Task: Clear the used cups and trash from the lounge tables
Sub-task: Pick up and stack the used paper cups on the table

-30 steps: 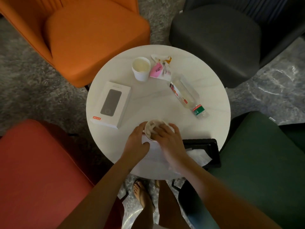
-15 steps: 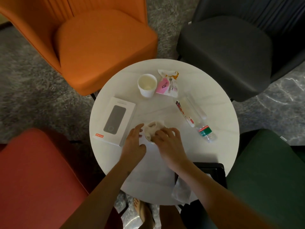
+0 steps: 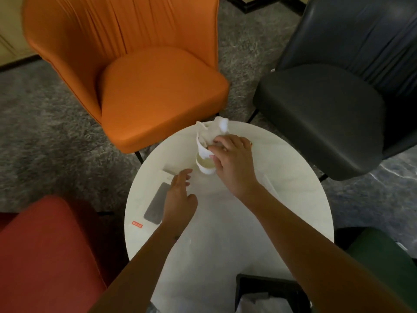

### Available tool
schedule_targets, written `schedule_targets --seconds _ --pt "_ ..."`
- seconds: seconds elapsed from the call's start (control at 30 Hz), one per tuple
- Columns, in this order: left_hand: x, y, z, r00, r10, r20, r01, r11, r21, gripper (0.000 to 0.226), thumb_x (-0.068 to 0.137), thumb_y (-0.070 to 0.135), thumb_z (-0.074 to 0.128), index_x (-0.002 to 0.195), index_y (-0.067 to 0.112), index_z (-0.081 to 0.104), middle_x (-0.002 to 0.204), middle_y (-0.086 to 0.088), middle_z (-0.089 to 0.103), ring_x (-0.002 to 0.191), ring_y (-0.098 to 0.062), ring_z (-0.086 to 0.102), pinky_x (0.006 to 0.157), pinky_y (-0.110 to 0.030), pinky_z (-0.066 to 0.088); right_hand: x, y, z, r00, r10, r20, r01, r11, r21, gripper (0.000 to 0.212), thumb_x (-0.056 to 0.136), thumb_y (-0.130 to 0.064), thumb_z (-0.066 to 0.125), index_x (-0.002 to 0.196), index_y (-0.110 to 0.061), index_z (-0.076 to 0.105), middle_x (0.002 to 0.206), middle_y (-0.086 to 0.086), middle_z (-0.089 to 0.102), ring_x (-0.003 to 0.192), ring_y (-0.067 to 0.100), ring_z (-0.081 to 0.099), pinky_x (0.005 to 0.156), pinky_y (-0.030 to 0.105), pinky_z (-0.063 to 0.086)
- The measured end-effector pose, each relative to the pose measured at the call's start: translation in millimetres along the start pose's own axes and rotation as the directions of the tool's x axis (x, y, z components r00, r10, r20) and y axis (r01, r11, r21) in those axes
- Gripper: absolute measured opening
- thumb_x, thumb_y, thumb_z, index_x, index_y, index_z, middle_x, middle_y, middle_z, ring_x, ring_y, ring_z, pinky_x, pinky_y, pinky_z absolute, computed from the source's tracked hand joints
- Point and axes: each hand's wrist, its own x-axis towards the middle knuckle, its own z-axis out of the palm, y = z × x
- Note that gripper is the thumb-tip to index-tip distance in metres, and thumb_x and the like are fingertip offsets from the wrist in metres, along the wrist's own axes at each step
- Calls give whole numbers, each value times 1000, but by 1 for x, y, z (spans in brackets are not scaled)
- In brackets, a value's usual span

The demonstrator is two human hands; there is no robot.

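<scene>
My right hand (image 3: 231, 164) grips a white paper cup (image 3: 203, 146) stuffed with crumpled tissue (image 3: 213, 129). It holds that cup tilted, right above a second white cup (image 3: 205, 166) that has pale liquid in it and stands at the far side of the round white table (image 3: 225, 233). Whether the two cups touch is unclear. My left hand (image 3: 179, 199) hovers open over the table, just left of the cups, holding nothing. The wrappers are hidden behind my right hand. A clear plastic bottle (image 3: 270, 188) shows faintly beside my right forearm.
A white phone box (image 3: 155, 206) lies on the table's left side, partly under my left hand. A black bin (image 3: 250, 288) with a white liner stands at the near right. Orange (image 3: 146, 91), dark grey (image 3: 327, 109), red (image 3: 45, 256) and green (image 3: 383, 251) chairs ring the table.
My right hand has lifted the tissue-filled cup from the near side and carried it across to the far cup. My left hand let go of it and opened. The camera tilted upward.
</scene>
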Motion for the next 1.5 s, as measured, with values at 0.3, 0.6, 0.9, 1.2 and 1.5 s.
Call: schedule_targets --seconds 0.3,0.6,0.9,1.2,1.5 --pt "17 -7 2 996 -76 -52 76 997 -4 48 82 -5 53 124 19 48 121 -2 54 100 -9 46 89 -26 40 -22 14 55 968 -12 252 30 997 -65 34 58 -9 83 89 -9 68 87 10 68 84 31 65 79 45 50" --pt "14 -18 8 991 -127 -49 127 992 -2 52 81 -6 52 125 22 45 121 0 51 103 -10 45 88 -24 40 -18 22 49 994 -42 97 38 998 43 34 71 -38 68 98 -18 60 103 6 62 106 27 49 91 41 30" --pt "23 -32 -4 971 -118 -208 190 909 371 77 73 36 73 137 18 35 148 -13 28 135 -33 23 110 -50 18 -2 80 71 687 701 190 -713 701 -8 56 87 -34 59 133 -9 37 133 16 45 120 31 43 99 42 36" --pt "15 -64 -9 916 -364 -170 402 827 392 78 83 49 57 144 19 19 141 -16 38 126 -38 36 102 -55 26 7 90 109 504 800 327 -798 576 -178 71 90 -40 46 144 -13 9 131 21 39 114 35 42 91 44 37" --pt "6 -68 -9 834 -550 -29 511 753 415 85 68 63 65 130 13 34 122 -15 49 114 -35 46 96 -48 34 1 76 79 566 795 220 -798 460 391 77 81 -14 67 140 -19 17 130 17 46 118 32 48 93 48 47"
